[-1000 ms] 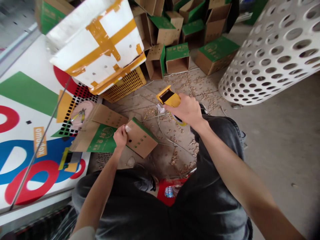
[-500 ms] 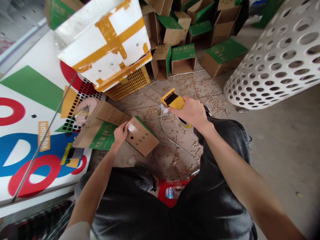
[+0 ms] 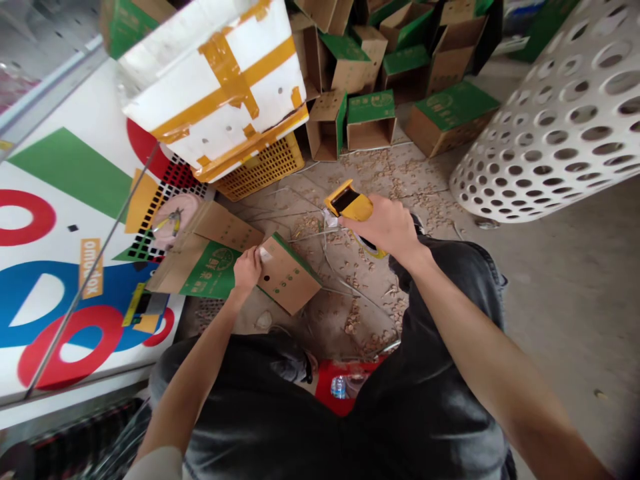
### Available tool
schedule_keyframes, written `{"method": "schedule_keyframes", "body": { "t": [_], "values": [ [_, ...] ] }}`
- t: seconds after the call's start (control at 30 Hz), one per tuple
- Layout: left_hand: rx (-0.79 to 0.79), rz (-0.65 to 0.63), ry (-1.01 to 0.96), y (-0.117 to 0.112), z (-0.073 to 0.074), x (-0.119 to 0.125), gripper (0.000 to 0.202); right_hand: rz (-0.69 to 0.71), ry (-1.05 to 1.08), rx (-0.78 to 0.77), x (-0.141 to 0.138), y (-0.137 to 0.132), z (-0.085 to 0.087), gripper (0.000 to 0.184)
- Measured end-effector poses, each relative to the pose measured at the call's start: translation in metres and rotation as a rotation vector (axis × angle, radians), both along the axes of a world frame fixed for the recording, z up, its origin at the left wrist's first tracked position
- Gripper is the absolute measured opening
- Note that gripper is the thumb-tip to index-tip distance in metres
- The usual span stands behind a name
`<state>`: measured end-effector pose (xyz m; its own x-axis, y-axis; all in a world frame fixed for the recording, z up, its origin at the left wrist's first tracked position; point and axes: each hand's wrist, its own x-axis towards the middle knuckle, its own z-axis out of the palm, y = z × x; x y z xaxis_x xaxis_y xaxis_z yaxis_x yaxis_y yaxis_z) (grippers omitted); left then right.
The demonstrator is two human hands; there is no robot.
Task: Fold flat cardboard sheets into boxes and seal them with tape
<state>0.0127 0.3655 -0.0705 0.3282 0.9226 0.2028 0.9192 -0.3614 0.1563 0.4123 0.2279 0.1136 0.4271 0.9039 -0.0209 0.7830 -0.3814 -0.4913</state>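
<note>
Below and left of the middle stands a brown and green cardboard box [image 3: 287, 283], its printed side facing me. My left hand [image 3: 249, 268] is closed at the box's upper left edge, fingertips against a pale shiny patch that looks like a strip of clear tape [image 3: 265, 253]. To the right of the box, my right hand [image 3: 393, 227] is wrapped round a yellow tape dispenser [image 3: 356, 205], held over the floor apart from the box. The roll in it is mostly hidden by my hand.
Several cardboard boxes [image 3: 371, 120] lie at the back. A taped white foam box [image 3: 225, 87] rests on a yellow crate [image 3: 267, 167] at upper left. A white perforated basket [image 3: 550, 147] stands on the right. Pliers [image 3: 175, 221] lie on a pink lid at left. Wood-coloured scraps litter the floor.
My left hand has slid slightly right at the box edge, and less of the pale patch shows. My right hand with the tape dispenser has hardly moved. The whole view has shifted a little.
</note>
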Motion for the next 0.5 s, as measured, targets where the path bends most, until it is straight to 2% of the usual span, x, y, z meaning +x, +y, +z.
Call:
{"method": "schedule_keyframes", "body": {
  "t": [0.03, 0.13, 0.17, 0.2, 0.33, 0.43, 0.5],
  "values": [
    [0.013, -0.014, 0.035, -0.004, 0.000, 0.003, 0.059, 0.001, 0.000, -0.001, 0.000, 0.000, 0.000, 0.061],
    [0.046, -0.055, 0.113, -0.014, -0.003, 0.011, 0.093, 0.009, -0.007, -0.006, -0.001, -0.001, 0.000, 0.061],
    [0.051, -0.050, 0.114, -0.015, -0.004, 0.012, 0.097, 0.015, -0.010, -0.008, -0.001, -0.002, 0.001, 0.060],
    [0.051, -0.037, 0.102, -0.016, -0.005, 0.012, 0.093, 0.019, -0.015, -0.010, -0.001, -0.003, 0.001, 0.060],
    [0.035, 0.044, -0.012, -0.009, -0.007, 0.008, 0.054, 0.042, -0.027, -0.002, -0.003, -0.004, 0.000, 0.061],
    [0.031, 0.083, -0.081, -0.004, -0.003, 0.005, 0.050, 0.066, -0.034, -0.005, -0.005, -0.005, 0.002, 0.061],
    [0.024, 0.064, -0.101, -0.001, 0.001, 0.002, 0.048, 0.077, -0.041, -0.018, -0.008, -0.005, 0.005, 0.059]
  ]
}}
